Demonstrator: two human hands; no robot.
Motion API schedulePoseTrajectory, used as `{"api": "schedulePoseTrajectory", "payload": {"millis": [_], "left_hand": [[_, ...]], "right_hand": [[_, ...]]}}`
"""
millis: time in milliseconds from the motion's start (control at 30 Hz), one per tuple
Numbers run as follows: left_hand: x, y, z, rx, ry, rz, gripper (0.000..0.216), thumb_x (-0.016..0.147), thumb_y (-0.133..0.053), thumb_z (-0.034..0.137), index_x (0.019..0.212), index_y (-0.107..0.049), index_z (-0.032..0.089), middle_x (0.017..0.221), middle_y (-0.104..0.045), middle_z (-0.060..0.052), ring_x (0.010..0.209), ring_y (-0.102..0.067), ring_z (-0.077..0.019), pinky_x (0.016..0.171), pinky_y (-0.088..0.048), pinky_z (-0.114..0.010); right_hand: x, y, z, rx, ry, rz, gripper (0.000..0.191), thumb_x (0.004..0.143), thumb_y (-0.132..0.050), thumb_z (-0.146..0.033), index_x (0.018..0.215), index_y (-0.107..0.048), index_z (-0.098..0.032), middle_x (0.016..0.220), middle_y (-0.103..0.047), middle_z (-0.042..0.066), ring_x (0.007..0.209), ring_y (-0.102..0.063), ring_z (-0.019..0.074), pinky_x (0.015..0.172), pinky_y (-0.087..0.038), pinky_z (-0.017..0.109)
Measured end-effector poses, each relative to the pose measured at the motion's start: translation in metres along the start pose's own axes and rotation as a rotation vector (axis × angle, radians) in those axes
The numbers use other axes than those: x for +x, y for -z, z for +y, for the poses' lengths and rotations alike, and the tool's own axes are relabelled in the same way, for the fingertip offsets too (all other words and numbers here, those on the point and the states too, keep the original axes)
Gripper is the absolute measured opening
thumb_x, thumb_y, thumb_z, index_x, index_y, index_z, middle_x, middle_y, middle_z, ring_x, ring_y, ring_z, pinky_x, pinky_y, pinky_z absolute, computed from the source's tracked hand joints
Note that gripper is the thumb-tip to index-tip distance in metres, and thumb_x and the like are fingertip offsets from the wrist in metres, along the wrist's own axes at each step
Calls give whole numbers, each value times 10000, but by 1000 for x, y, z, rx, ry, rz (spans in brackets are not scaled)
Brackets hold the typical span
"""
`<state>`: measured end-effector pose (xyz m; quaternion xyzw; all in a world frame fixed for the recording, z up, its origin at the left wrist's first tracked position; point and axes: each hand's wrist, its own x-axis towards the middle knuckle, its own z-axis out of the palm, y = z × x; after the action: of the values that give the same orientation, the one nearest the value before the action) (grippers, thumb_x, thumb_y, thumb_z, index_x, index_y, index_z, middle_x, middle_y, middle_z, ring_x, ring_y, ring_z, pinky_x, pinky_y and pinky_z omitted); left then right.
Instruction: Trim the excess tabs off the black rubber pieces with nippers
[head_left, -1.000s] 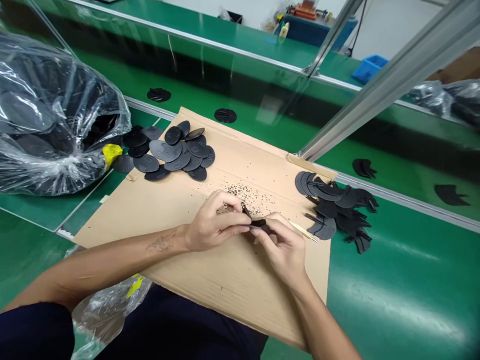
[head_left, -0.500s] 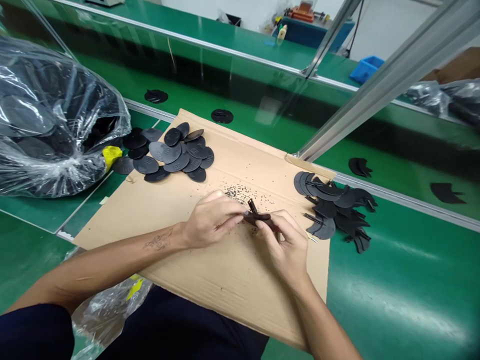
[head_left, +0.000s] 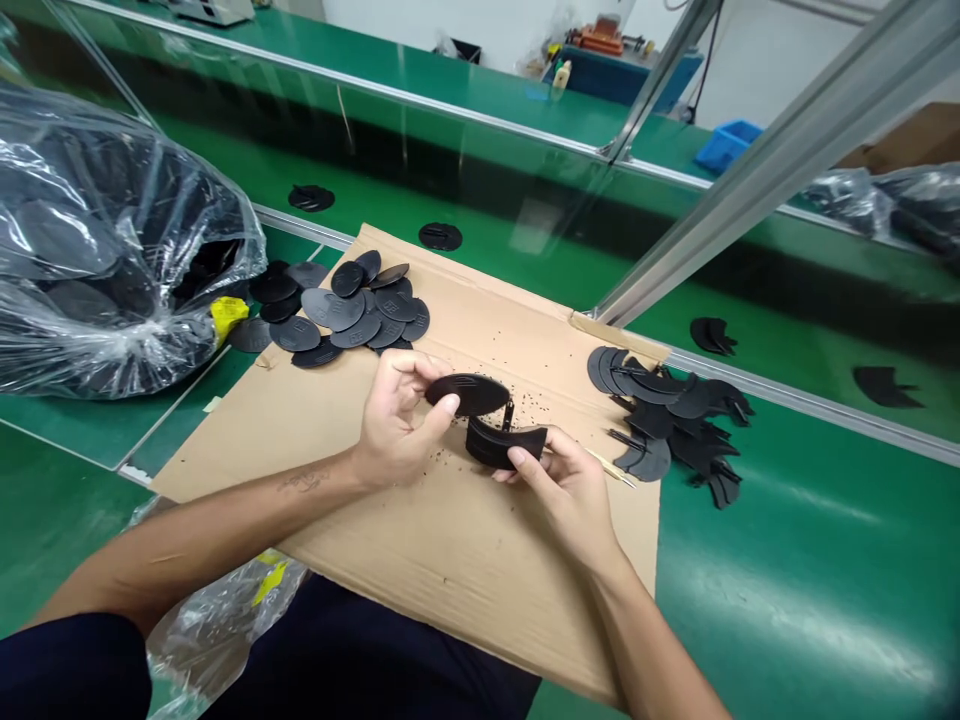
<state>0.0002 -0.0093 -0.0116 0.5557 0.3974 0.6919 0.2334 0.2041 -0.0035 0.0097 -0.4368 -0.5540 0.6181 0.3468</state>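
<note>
Between thumb and fingers, my left hand (head_left: 401, 420) pinches a black oval disc (head_left: 471, 394), tilted above the cardboard sheet (head_left: 360, 560). My right hand (head_left: 570, 490) grips a curved black plastic piece (head_left: 504, 442) with a thin stem standing up from it. The disc is just left of and above the curved piece; whether they touch I cannot tell. Tiny black bits (head_left: 532, 402) lie scattered on the cardboard behind both hands. To the right rests a pile of curved black pieces (head_left: 667, 410), and at the far left of the cardboard a pile of black discs (head_left: 360, 310).
A clear plastic bag (head_left: 112, 250) full of black discs bulges at the left. A metal post (head_left: 720, 190) slants up at the right beside a transparent panel. A thin pointed tool (head_left: 619, 470) lies by the right pile. Green worktop (head_left: 795, 560) extends rightward.
The parts in my hands have come into fuller view: the disc now shows its flat face in my left hand, and the curved piece is turned upright in my right. Both piles stay put.
</note>
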Motion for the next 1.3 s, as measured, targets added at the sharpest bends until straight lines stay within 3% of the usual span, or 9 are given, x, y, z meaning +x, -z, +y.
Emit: {"api": "schedulePoseTrajectory", "payload": {"millis": [133,267,433,733,967,1067,1133,1300], "left_hand": [[1,2,1,-33,31,-59,311,923,-639,174,1227,-585,208,1045,-641,-48,893,-677,-130,788,-566,-254],[0,7,4,71,-31,-167,277,921,-627,148,1189,-668,204,1051,-697,-64,948,-672,-161,822,-557,-283],[-1,6,8,234,-80,-328,269,920,-622,170,1178,-697,186,984,-741,-67,883,-665,-167,809,-548,-310],[-3,3,6,173,-77,-328,308,927,-626,213,1225,-697,181,957,-755,-65,806,-653,-154,744,-530,-286],[-6,0,3,284,-129,-410,361,958,-592,212,1311,-659,183,874,-687,-45,766,-587,-145,716,-511,-284],[-8,0,0,294,-202,-449,368,960,-587,191,1321,-651,218,861,-659,-31,782,-577,-145,736,-515,-288],[-10,1,-1,275,-226,-465,377,964,-573,175,1327,-645,245,861,-644,-25,788,-576,-142,730,-519,-280],[-6,3,1,145,-119,-474,487,938,-667,338,1401,-576,216,1037,-676,-84,913,-630,-174,798,-561,-323]], "right_hand": [[2,0,-3,49,-30,-12,353,804,-797,-526,835,-654,-205,752,-690,-1,579,-658,128,594,-578,265],[2,-1,-2,86,-75,-31,341,773,-831,-495,819,-675,-195,759,-701,2,554,-657,119,558,-562,248],[1,-3,2,104,-116,-105,325,747,-854,-466,852,-717,-190,722,-698,-11,546,-655,116,557,-565,248],[0,0,2,84,-108,-112,323,766,-834,-476,863,-723,-188,723,-694,-13,541,-644,108,549,-547,240],[0,2,4,9,-77,-111,379,782,-805,-541,848,-685,-188,649,-647,-21,528,-615,121,531,-520,253],[-1,3,7,-145,24,-96,341,862,-734,-526,839,-672,-192,593,-608,-26,493,-579,126,487,-477,252],[-2,4,8,-314,174,-58,280,924,-681,-460,827,-684,-197,606,-622,-10,524,-581,135,510,-478,263],[-3,5,5,-586,582,-24,118,976,-616,-256,983,-728,-216,860,-741,58,767,-688,180,700,-569,307]]}}
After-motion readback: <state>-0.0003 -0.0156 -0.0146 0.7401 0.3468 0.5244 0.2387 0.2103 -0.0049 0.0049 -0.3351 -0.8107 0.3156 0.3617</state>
